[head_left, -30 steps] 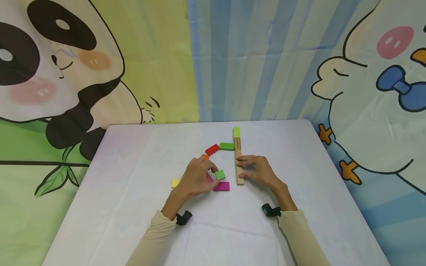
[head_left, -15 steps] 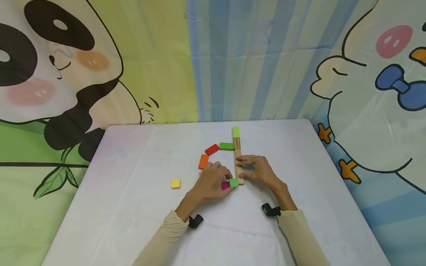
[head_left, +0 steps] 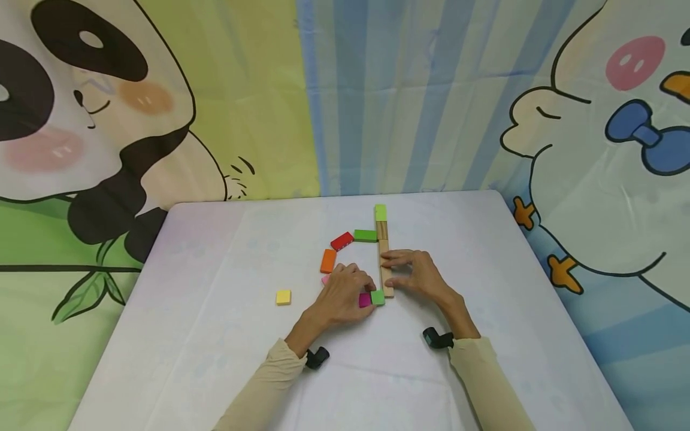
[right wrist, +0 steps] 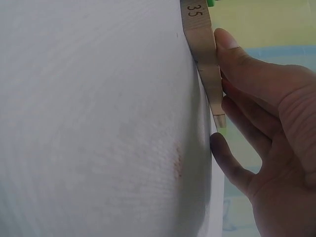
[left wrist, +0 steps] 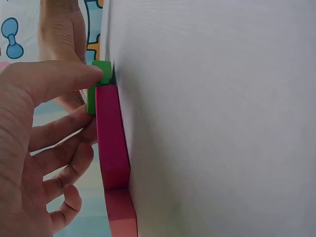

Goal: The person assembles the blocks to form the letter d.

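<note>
My left hand [head_left: 341, 294] pinches a small green square wooden block [head_left: 378, 297] at my fingertips, thumb on its top, fingers curled beside it. Just behind it, under my palm, lies a magenta rectangular wooden block [left wrist: 111, 136], touching the green one. My right hand [head_left: 419, 275] rests with straight fingers against the side of a long pale wooden ruler strip [head_left: 385, 263]. The green block touches the strip's near end, between my two hands.
</note>
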A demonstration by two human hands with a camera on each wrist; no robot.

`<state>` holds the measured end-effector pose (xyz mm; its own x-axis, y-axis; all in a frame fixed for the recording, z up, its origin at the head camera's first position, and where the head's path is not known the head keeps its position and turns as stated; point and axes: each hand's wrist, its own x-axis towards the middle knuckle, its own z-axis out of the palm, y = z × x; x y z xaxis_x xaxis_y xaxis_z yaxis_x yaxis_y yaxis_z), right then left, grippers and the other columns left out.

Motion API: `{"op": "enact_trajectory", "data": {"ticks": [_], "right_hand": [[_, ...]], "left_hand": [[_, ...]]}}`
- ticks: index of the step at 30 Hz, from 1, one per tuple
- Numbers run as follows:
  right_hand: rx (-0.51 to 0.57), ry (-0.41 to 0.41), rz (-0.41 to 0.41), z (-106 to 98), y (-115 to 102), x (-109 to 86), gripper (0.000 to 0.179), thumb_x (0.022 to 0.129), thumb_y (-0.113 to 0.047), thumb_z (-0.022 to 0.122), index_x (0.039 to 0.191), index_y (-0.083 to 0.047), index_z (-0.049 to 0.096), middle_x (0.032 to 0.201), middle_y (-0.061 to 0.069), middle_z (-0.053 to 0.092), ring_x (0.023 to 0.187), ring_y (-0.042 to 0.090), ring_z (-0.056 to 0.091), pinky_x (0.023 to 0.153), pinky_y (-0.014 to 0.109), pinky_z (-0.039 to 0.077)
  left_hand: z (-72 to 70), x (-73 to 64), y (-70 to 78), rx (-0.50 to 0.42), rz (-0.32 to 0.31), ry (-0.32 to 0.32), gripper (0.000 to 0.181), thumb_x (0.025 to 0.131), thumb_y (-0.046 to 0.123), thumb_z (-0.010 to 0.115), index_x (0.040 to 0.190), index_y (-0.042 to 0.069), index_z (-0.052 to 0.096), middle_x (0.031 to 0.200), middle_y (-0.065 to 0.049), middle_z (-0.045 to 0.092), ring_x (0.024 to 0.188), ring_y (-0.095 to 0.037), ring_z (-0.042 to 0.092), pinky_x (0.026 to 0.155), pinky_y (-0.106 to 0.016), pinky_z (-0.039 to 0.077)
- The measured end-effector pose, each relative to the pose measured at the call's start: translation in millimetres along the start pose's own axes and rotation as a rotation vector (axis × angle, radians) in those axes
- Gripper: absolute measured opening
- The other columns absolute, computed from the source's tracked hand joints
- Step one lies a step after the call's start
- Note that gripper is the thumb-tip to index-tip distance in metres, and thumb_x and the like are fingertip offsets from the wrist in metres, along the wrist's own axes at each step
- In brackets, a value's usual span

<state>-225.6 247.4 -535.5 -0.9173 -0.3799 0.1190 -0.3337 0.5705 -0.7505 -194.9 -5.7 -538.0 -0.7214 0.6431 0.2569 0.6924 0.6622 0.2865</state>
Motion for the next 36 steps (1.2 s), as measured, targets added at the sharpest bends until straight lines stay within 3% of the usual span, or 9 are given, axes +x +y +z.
{"op": "enact_trajectory", "data": {"ticks": [16,25,36], "right_hand": [[-0.012,-0.007,0.022,1.3,1.5,-1.3,0.048,0.077,-0.017,0.099,0.122,-0.008,0.084,0.141,0.004,0.076,0.145,0.032,0.064,0.123,0.057,0.045],[-0.009,-0.005,0.022,1.6,0.9,-0.8,0.048,0.077,-0.016,0.099,0.122,-0.008,0.084,0.141,0.003,0.076,0.145,0.031,0.064,0.123,0.057,0.045],[0.009,0.002,0.005,0.7,2.7,0.8,0.047,0.077,-0.015,0.099,0.121,-0.007,0.084,0.141,0.004,0.076,0.144,0.031,0.064,0.123,0.057,0.045]], "left_hand": [[-0.9,-2.6,1.5,-0.011,-0.014,-0.07,0.026,0.087,0.036,0.087,0.107,0.021,0.08,0.09,0.01,0.072,0.091,-0.013,0.055,0.085,-0.033,0.039],[-1.9,-2.6,0.1,0.02,-0.005,-0.081,0.024,0.088,0.035,0.086,0.108,0.023,0.08,0.092,0.011,0.074,0.091,-0.012,0.055,0.085,-0.032,0.039],[-2.3,-2.1,-2.1,-0.007,-0.009,-0.096,0.023,0.088,0.029,0.086,0.11,0.024,0.079,0.095,0.011,0.074,0.094,-0.013,0.056,0.085,-0.033,0.038]]}}
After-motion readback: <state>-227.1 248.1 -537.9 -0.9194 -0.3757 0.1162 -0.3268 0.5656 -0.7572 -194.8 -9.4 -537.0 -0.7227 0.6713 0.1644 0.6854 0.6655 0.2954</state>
